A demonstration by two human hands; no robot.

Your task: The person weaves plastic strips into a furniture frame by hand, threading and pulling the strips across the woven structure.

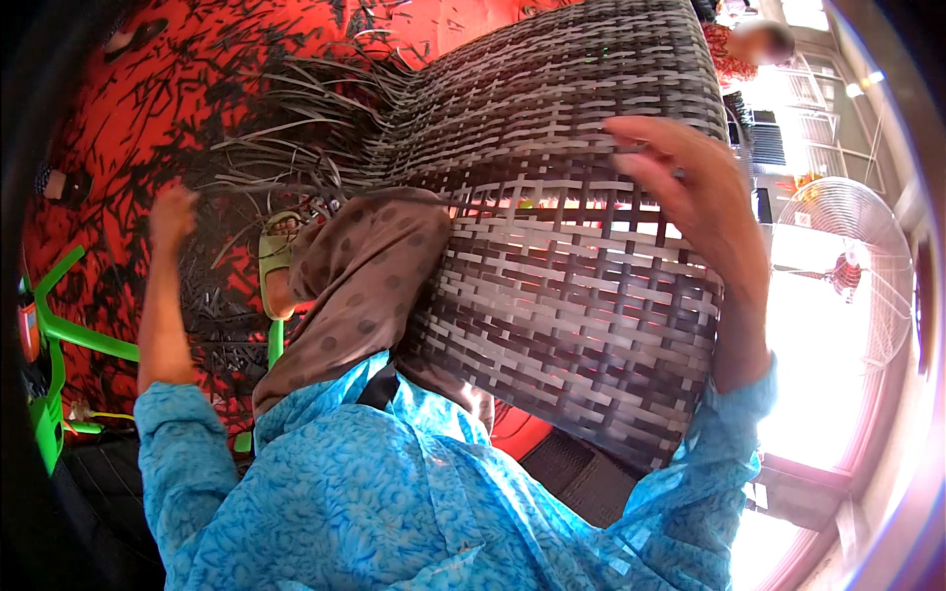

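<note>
A large woven panel [562, 295] of flat grey and dark brown plastic strips stands tilted against my legs, with open gaps in its lower weave. Loose strip ends [296, 108] fan out from its left side. Off to the left, my left hand [174, 215] is closed, somewhat blurred, around the end of a dark plastic strip [325, 189] that runs across my knee toward the weave. Over the panel's right part hovers my right hand [685, 182], its fingers curved and apart. I see no strip clearly held in it.
Dark strip scraps [128, 148] litter the red floor covering. A green plastic chair [59, 345] stands at the left. At the right is a round standing fan [843, 266] before a bright opening. Another person in red [727, 59] is at the far right.
</note>
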